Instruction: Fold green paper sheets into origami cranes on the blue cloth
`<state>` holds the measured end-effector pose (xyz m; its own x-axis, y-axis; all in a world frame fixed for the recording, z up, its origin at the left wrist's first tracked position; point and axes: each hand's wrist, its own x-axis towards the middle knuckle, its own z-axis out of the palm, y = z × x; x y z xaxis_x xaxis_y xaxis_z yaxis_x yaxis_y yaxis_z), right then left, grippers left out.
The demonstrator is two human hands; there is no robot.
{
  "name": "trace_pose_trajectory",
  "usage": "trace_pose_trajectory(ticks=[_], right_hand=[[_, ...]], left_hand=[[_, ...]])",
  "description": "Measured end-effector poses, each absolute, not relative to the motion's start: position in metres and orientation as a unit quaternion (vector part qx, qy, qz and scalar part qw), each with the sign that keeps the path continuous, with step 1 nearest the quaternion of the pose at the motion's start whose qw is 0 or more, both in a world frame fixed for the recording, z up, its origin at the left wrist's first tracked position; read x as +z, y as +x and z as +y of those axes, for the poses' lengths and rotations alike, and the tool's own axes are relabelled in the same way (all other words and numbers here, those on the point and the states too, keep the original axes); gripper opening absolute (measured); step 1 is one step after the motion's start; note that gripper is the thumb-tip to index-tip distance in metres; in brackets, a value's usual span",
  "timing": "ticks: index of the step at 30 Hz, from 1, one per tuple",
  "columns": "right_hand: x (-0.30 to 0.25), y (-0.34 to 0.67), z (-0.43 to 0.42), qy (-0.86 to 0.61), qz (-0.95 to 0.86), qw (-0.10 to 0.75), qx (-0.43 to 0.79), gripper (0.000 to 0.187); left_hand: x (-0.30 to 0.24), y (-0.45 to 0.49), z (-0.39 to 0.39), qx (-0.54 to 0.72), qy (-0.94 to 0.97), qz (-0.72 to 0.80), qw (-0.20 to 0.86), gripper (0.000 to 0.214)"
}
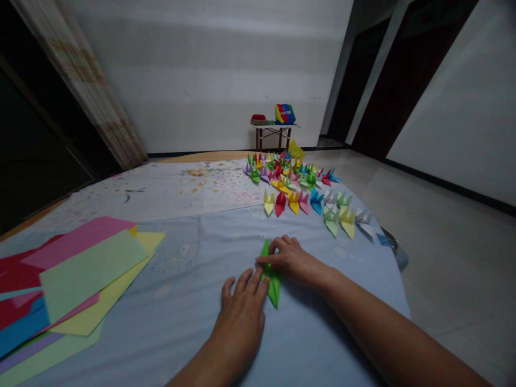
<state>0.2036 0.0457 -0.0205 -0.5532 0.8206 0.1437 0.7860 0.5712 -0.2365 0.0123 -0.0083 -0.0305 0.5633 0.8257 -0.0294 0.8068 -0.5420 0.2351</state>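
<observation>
- Taken as clock centre: green folded paper [274,287], long and narrow, lying on the light-blue-covered surface [322,344] between both hands, pointed ends near twelve and six o'clock.
- Noted at seven to eight o'clock: left hand [245,312], back uppermost, fingers spread and reaching toward twelve, nearest fingertips touching the left edge of the green folded paper.
- Traced from there: left forearm [201,365], running down toward seven o'clock.
- Noted at about two o'clock: right hand [290,260], back uppermost, thumb stretched toward nine across the upper half of the paper, forefinger bent close above, remaining fingers curled. Cannot tell whether pinching a layer or only pressing.
- Traced from there: right forearm [387,328], slanting long and low toward four o'clock.
- Logged at nine o'clock: loose pile of coloured sheets [94,274], overlapping, well apart from both hands.
- Logged near one o'clock: row of folded paper birds [293,202], with a denser multicoloured cluster [278,171] just beyond.
</observation>
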Motion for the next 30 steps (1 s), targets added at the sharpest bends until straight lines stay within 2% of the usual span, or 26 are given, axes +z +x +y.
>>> trace_pose_trajectory(ticks=[6, 20, 30], right_hand=[[-0.0196, 0.2038, 0.0453, -0.470, -0.872, 0.111, 0.078, 0.039], [-0.0189, 0.2045, 0.0435, -0.479, -0.872, 0.074, 0.072, 0.031], [-0.0184, 0.2103, 0.0475, -0.495, -0.862, 0.074, 0.086, 0.041]], left_hand=[[-0.0298, 0.0141, -0.0081, 0.049, 0.875, 0.467, 0.121, 0.058], [-0.0246, 0.0148, -0.0052, 0.047, 0.873, 0.469, 0.127, 0.059], [-0.0255, 0.0141, -0.0067, 0.050, 0.874, 0.467, 0.126, 0.061]])
